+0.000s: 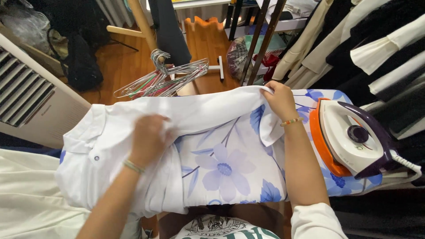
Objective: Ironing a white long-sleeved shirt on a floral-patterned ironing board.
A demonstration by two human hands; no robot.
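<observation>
— Where did we have room to move over the ironing board [230,168]?

— In the middle, where its flowered cover lay bare between our left hand [148,139] and our right hand [280,99].

— And on our right?

— The iron [352,139] lay there on its side, filling that end of the board.

— What about the far side?

— A bundle of wire hangers [164,79] hung just past the white shirt [133,124], and hanging clothes [363,48] crowded the far right corner.

- Under you runs a reddish wooden floor [201,48]
- To your left stands a white louvred unit [31,99]
- Wire hangers [166,79] hang on a wooden post [141,20]
- Clothes [354,40] crowd a rack on your right
</observation>
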